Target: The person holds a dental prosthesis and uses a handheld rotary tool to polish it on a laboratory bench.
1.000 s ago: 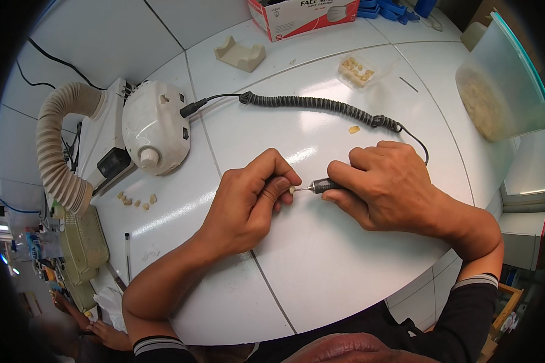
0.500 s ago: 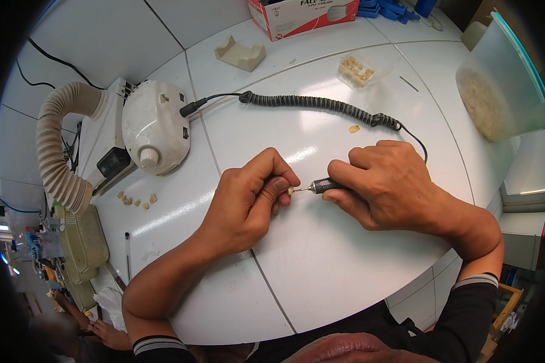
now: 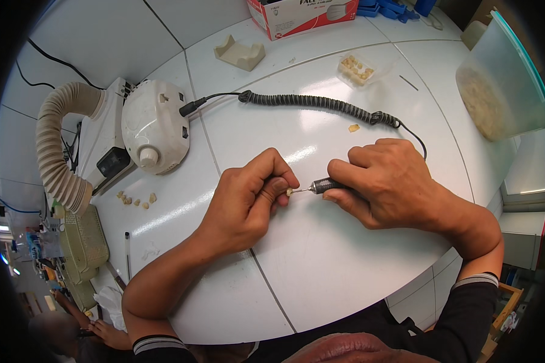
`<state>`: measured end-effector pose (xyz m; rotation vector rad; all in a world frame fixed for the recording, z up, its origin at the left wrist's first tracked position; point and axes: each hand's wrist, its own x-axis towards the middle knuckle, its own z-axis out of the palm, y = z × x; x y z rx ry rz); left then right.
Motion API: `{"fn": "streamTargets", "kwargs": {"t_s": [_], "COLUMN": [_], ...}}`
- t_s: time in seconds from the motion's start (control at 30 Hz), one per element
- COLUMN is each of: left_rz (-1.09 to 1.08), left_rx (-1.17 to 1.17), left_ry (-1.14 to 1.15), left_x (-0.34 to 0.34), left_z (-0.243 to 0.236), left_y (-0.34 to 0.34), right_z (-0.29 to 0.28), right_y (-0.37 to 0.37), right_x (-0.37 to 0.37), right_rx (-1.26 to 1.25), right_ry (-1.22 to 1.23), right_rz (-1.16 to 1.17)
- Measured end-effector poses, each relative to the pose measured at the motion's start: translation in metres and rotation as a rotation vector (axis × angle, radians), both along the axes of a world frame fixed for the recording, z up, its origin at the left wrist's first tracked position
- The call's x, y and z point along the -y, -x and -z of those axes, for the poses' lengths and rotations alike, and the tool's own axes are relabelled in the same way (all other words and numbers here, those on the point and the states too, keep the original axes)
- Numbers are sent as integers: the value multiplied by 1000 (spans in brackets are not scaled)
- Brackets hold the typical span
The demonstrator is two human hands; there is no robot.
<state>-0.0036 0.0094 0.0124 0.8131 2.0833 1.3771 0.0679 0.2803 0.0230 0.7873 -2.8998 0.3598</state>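
Between the thumb and fingertips of my left hand (image 3: 246, 202) is a small yellowish-white piece (image 3: 289, 192), partly covered by the fingers. My right hand (image 3: 384, 186) is closed around a dark rotary handpiece (image 3: 324, 185) with a metal collar, pointing left. Its thin metal bit (image 3: 303, 190) reaches the small piece; whether it turns cannot be seen. A black coiled cord (image 3: 321, 103) runs from behind my right hand to a white control unit (image 3: 155, 127) with a round knob at the left.
A ribbed hose (image 3: 63, 145) curves beside the control unit. Loose yellowish pieces (image 3: 137, 201), a pen (image 3: 127, 254) and a green basket (image 3: 86, 242) are at left. Farther back are a small clear tray (image 3: 355, 71), a mask box (image 3: 303, 18) and a translucent bin (image 3: 505, 78). A co-worker's hand (image 3: 107, 333) shows lower left.
Almost nothing differs. Both hands keep their grips, with the small piece and the bit tip shifted very slightly left.
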Motion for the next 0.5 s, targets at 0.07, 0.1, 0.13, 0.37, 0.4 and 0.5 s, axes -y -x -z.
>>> {"fn": "streamTargets", "kwargs": {"t_s": [0.07,0.1,0.13,0.37,0.4,0.5], "left_rz": [-1,-5,-10,-28,-38,-44], "left_rx": [-1,-2,-3,-25,-11,-15], "left_ry": [-11,-12,-12,6,6,1], "left_x": [0,0,0,-2,-2,-3], "left_z": [0,0,-1,0,1,1], "left_y": [-1,-1,-1,-1,-1,-2], "right_z": [0,0,0,0,0,1], "right_y": [0,0,0,-1,-1,0], "right_x": [0,0,1,3,3,1], "right_rx": [3,6,6,-49,-55,-48], "right_ry": [-2,-3,-3,4,9,20], "right_rz": [1,3,2,8,10,-5]}}
